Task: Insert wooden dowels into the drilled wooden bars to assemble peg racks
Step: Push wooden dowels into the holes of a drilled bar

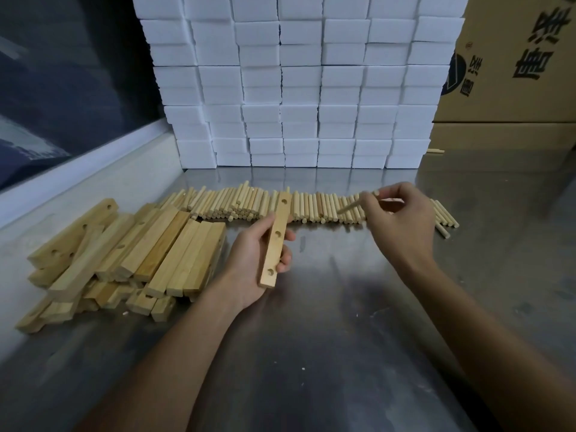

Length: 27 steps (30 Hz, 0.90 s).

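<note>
Steel surface (311, 307): left hand (255, 263) grips a drilled bar (277, 241) pointing away, holes up; right hand (402, 219) pinches one dowel (350, 207) just right of it, over the dowel row (249, 204).

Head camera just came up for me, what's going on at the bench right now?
A person is assembling peg racks at a metal table. The left hand grips a drilled wooden bar with three empty holes showing. The right hand pinches one dowel over the row of dowels; it is not yet in the bar. A pile of bars lies to the left, with stacked white boxes behind.
</note>
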Each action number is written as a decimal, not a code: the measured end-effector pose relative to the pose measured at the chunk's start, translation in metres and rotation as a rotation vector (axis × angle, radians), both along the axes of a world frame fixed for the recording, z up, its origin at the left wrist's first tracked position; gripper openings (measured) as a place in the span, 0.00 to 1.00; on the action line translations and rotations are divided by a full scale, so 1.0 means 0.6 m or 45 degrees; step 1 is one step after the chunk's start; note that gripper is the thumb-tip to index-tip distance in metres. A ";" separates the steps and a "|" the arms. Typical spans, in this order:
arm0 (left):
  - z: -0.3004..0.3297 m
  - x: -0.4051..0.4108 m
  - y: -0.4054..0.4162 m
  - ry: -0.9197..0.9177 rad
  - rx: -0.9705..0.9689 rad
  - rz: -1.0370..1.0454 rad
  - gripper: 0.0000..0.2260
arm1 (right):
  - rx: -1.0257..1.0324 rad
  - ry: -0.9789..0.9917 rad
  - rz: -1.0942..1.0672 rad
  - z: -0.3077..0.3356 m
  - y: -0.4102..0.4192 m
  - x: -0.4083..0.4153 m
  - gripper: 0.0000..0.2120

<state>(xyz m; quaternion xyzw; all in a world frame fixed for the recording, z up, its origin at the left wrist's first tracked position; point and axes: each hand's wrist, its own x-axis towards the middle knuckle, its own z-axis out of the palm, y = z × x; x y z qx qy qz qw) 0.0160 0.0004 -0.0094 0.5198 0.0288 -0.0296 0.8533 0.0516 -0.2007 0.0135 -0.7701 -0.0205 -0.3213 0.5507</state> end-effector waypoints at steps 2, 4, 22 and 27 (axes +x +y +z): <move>0.000 -0.002 0.002 -0.031 0.012 -0.021 0.14 | 0.027 -0.044 0.063 0.003 0.000 -0.011 0.06; 0.002 -0.005 0.002 -0.066 0.020 -0.052 0.18 | -0.047 -0.122 0.127 0.002 0.004 -0.022 0.08; 0.018 -0.009 0.007 -0.267 0.309 0.128 0.08 | -0.422 -0.204 0.460 -0.021 0.036 -0.046 0.06; 0.016 -0.020 -0.003 -0.414 0.693 0.126 0.11 | -0.428 -0.274 0.454 -0.021 0.041 -0.047 0.06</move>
